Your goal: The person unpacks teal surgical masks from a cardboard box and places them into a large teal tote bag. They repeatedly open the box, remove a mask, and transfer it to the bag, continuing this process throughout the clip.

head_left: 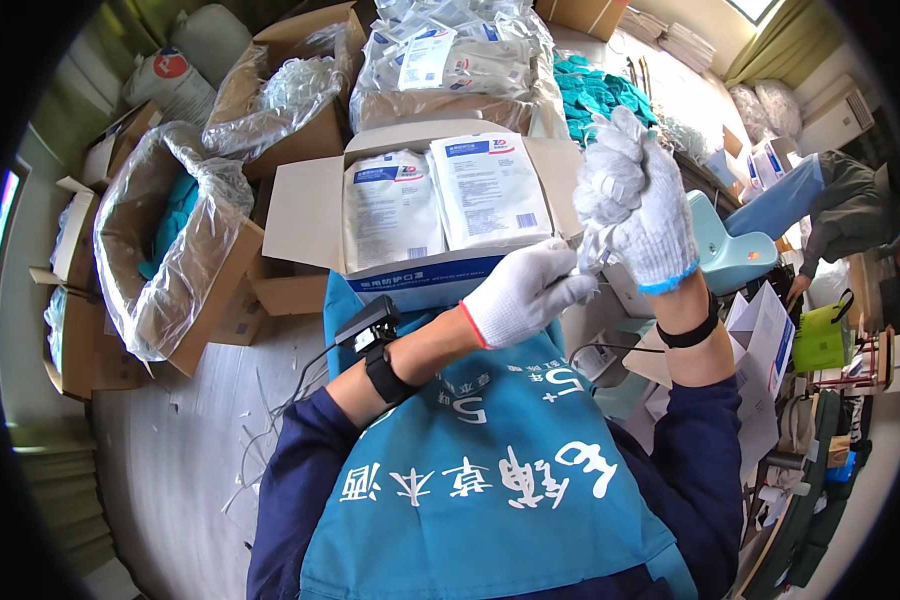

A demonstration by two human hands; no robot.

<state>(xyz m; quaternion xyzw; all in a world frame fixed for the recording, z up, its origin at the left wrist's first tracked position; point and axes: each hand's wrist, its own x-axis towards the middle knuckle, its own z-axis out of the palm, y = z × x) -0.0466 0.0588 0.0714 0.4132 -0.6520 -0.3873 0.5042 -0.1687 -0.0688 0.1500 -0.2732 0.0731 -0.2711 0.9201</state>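
Note:
My left hand, in a white knit glove with a red cuff, is closed in a pinch at a bunch of thin white strips. Above and to its right my right hand, gloved in white with a blue cuff, is raised in a fist around the same strips; most of what it grips is hidden by the fingers. Just beyond my left hand stands an opened white and blue carton with its flaps spread. Inside lie a white packet on the left and another white packet on the right.
Behind the carton sits a plastic-lined box of clear packets. To the left are a plastic-lined box and another lined box. Teal cloth lies at the far right. A co-worker bends near a light-blue chair.

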